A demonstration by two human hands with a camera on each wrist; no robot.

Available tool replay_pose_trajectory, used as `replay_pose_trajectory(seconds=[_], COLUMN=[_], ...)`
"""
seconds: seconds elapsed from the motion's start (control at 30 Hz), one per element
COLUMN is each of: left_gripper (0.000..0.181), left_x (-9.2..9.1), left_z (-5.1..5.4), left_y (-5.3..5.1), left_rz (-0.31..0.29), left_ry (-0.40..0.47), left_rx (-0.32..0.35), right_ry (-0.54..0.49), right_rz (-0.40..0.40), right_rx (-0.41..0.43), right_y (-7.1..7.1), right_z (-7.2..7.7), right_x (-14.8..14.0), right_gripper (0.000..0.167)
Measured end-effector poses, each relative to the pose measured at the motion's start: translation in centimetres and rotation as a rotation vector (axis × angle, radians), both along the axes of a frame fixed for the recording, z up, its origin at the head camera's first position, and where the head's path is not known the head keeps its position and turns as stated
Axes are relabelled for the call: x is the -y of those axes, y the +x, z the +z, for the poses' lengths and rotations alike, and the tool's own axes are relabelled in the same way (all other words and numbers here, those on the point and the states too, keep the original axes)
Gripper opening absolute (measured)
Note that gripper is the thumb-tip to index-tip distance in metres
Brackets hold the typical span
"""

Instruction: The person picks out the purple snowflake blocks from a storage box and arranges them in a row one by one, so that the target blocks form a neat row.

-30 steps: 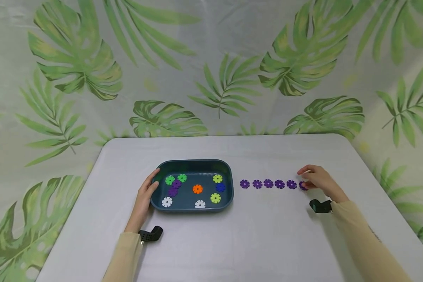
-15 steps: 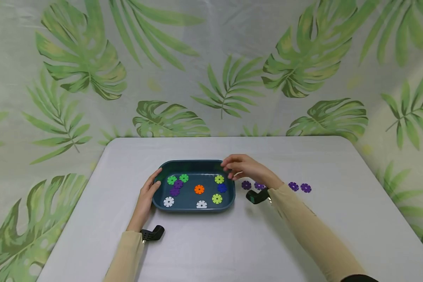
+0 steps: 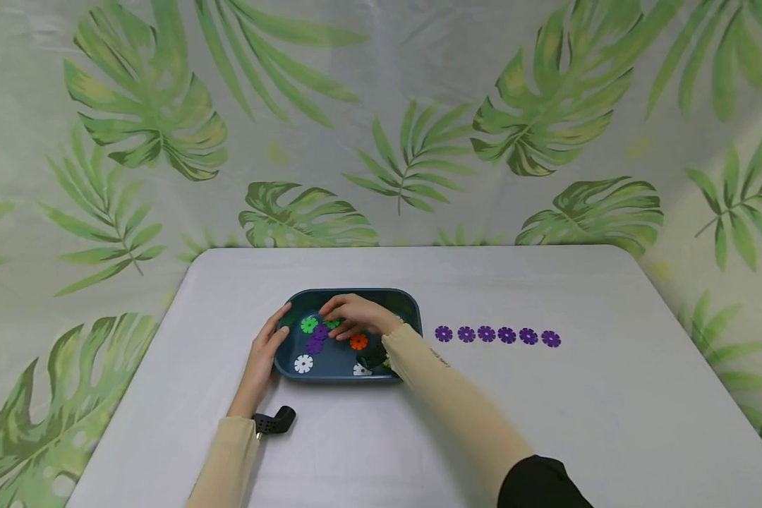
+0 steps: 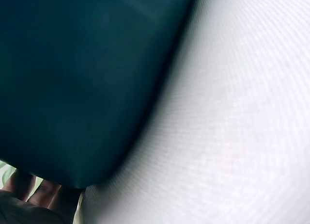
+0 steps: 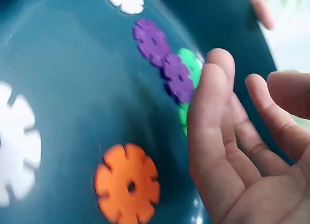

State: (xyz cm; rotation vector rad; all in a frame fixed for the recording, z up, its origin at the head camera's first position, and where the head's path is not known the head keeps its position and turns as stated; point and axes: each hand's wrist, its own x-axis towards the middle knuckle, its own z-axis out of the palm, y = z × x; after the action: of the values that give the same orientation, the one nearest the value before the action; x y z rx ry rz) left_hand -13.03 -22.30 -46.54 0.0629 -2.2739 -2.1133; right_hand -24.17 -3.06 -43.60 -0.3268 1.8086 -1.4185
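The dark teal tray [image 3: 349, 377] holds flower-shaped notched discs. My left hand [image 3: 260, 360] holds its left side, with the thumb at the rim; in the left wrist view, its fingers [image 4: 46, 192] show beside the tray's outer wall. Over the tray is my right hand [image 3: 358, 315], fingers loosely bent and holding nothing. Close to its fingertips lie two purple discs [image 5: 178, 78], overlapping each other, and green discs [image 5: 190, 64], partly hidden. An orange disc [image 5: 128, 183] lies nearer the wrist. White discs [image 3: 303, 363] are by the near side. The right forearm covers the tray's right part.
A row of several purple discs [image 3: 486, 334] lies on the white table [image 3: 546, 409] to the tray's right. The leaf-patterned cloth [image 3: 413, 127] hangs behind the table's far edge.
The right hand has moved left from the last purple disc of the row, over the tray's right rim, to above the tray's middle. The left hand stays at the tray.
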Motion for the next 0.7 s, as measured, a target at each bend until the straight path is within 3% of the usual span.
replay_pose_trajectory(seconds=[0.2,0.53,0.7], left_gripper=[0.047,0.048,0.046], left_x=[0.0,0.1,0.6], left_z=[0.0,-0.1,-1.8], left_y=[0.0,0.0,-0.8], left_rz=[-0.007,-0.01,0.003], left_ry=[0.005,0.011,0.008], left_rx=[-0.007,-0.013,-0.019], right_ry=[0.021,0.089,0.102], right_rz=[-0.021,-0.005,0.01], right_rx=[0.049,-0.022,-0.069], right_y=[0.2,0.6,0.7], right_z=[-0.9,-1.2,-1.2], right_x=[1.6,2.0,2.2], right_gripper=[0.029,0.026,0.028])
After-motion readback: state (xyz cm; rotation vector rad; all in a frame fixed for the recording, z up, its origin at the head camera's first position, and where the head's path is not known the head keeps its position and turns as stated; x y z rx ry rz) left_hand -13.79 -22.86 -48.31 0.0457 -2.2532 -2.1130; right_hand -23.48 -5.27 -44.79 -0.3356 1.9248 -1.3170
